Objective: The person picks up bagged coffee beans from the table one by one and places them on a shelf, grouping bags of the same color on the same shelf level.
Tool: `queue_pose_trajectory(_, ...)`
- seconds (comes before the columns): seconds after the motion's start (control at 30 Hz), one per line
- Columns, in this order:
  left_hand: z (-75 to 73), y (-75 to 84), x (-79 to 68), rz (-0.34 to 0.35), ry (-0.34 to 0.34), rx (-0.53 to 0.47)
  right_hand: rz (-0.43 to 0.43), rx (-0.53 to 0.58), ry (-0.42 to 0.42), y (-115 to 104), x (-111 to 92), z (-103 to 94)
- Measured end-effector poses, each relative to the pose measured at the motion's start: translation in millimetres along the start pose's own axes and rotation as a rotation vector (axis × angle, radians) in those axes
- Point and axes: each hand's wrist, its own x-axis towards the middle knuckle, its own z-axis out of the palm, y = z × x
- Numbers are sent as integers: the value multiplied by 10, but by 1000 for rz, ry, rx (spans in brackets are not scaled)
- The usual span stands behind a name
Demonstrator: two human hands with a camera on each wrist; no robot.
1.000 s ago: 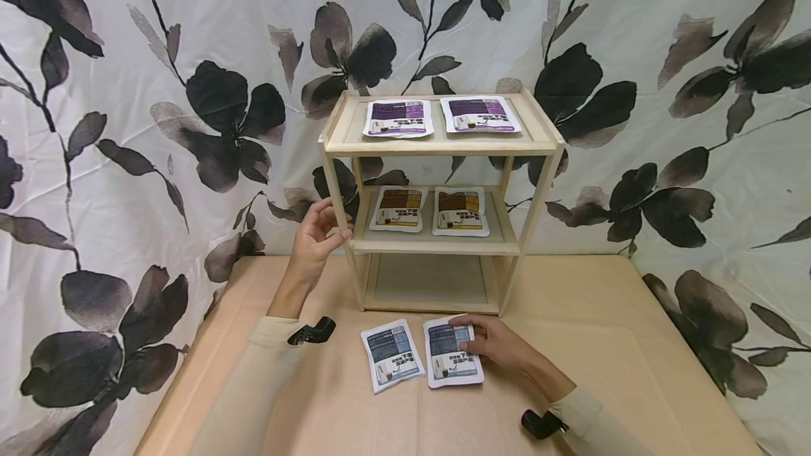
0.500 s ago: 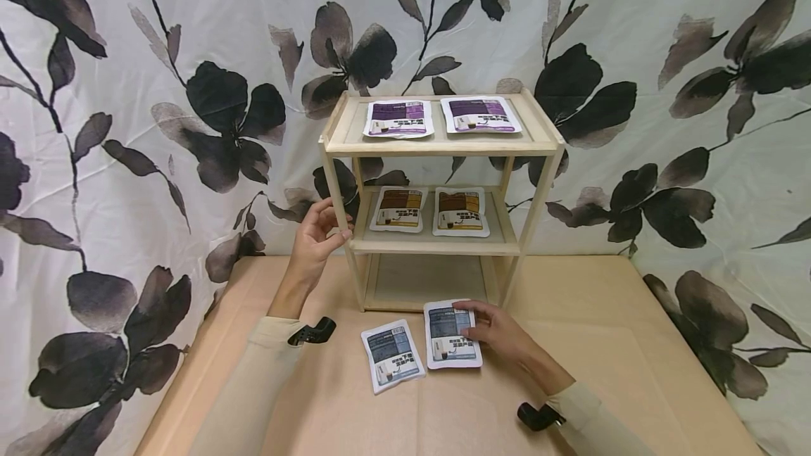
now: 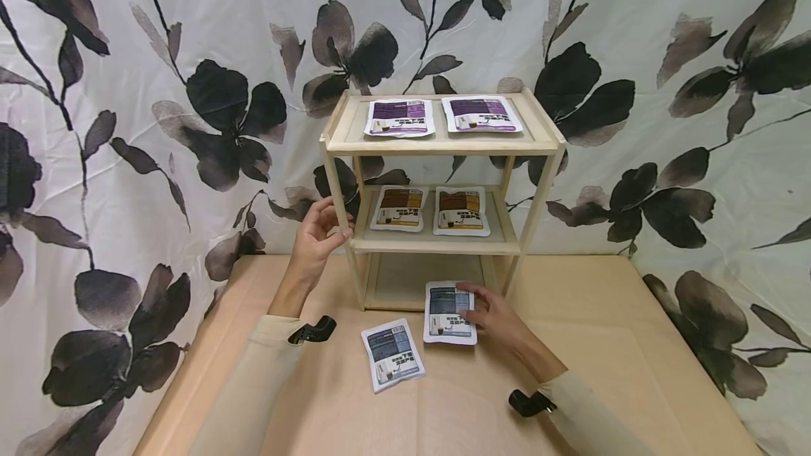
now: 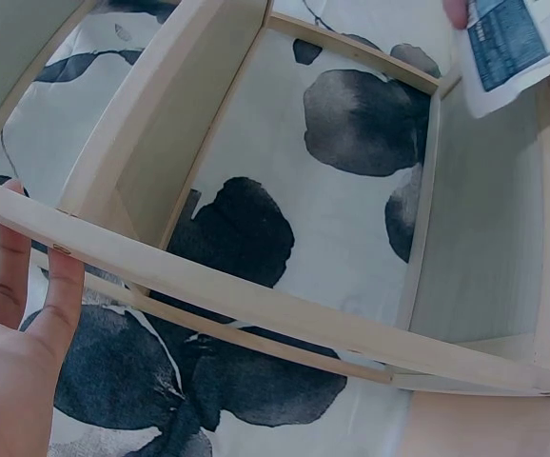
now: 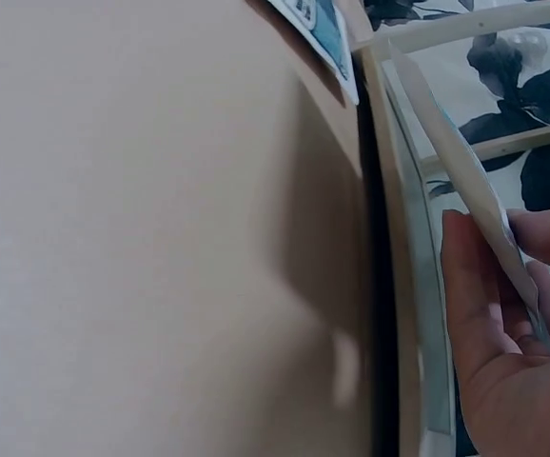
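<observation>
My right hand (image 3: 497, 319) pinches the right edge of a white pouch with a blue-grey label (image 3: 448, 315), fingers on one face and thumb on the other. In the right wrist view the pouch (image 5: 465, 162) is seen edge-on, lifted off the table in front of the bottom shelf. My left hand (image 3: 313, 234) grips the front left post of a small three-tier wooden rack (image 3: 437, 247); in the left wrist view its fingers lie behind the post (image 4: 237, 284). A second blue-labelled pouch (image 3: 393, 355) lies slightly turned on the table before the rack.
Two purple-labelled pouches (image 3: 399, 118) lie on the top shelf. Two brown-and-yellow pouches (image 3: 461, 212) lie side by side on the middle shelf. The bottom shelf (image 3: 405, 276) shows a bare board. Behind the tan table (image 3: 583, 343) hangs a floral cloth (image 3: 443, 27).
My right hand has lifted the blue-labelled pouch from the table and carried it forward toward the bottom shelf. The left hand has stayed on the post.
</observation>
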Motion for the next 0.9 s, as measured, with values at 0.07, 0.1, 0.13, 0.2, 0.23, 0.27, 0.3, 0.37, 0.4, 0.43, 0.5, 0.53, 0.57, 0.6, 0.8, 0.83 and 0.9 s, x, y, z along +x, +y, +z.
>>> queue_pose_trajectory(0.07, 5, 9, -1, 0, 0, 0, -18, -9, 14, -16, 39, -11)
queue_pose_trajectory(0.1, 7, 13, 0, 0, 0, 2, -24, -9, 19, -23, 58, -17)
queue_pose_trajectory(0.13, 7, 12, 2, 0, 1, 3, -31, -5, 24, -27, 78, -23)
queue_pose_trajectory(0.2, 8, 15, 3, 0, 2, 5, -39, 8, 32, -40, 109, -30)
queue_pose_trajectory(0.23, 8, 16, 4, 0, 2, 6, -47, 9, 35, -51, 123, -33)
queue_pose_trajectory(0.27, 7, 16, 5, 0, 2, 5, -48, 15, 39, -71, 131, -31)
queue_pose_trajectory(0.3, 5, 15, 6, 1, 1, 5, -48, 22, 40, -93, 138, -29)
queue_pose_trajectory(0.37, 5, 12, 3, 1, 2, 4, -45, 28, 42, -176, 135, -19)
queue_pose_trajectory(0.4, 4, 10, 1, 1, 2, 4, -44, 20, 49, -225, 129, -15)
queue_pose_trajectory(0.43, 2, 6, 1, 0, 2, 5, -40, 19, 54, -268, 130, -12)
queue_pose_trajectory(0.5, -3, -3, -1, -1, 1, 7, -31, 17, 69, -315, 140, -11)
queue_pose_trajectory(0.53, -4, -8, -2, -1, 2, 5, -31, 8, 82, -329, 149, -11)
queue_pose_trajectory(0.57, -8, -12, -4, -2, 2, 5, -31, 0, 96, -316, 168, -13)
queue_pose_trajectory(0.6, -9, -15, -6, -2, 3, 3, -27, 0, 107, -285, 192, -14)
queue_pose_trajectory(0.8, 1, 0, -10, 0, 4, 0, -14, -27, 185, -79, 347, -16)
queue_pose_trajectory(0.83, 2, 2, -10, 0, 4, 1, -12, -37, 196, -64, 365, -17)
queue_pose_trajectory(0.9, 3, 6, -9, 0, 3, 4, -17, -60, 214, -47, 393, -16)
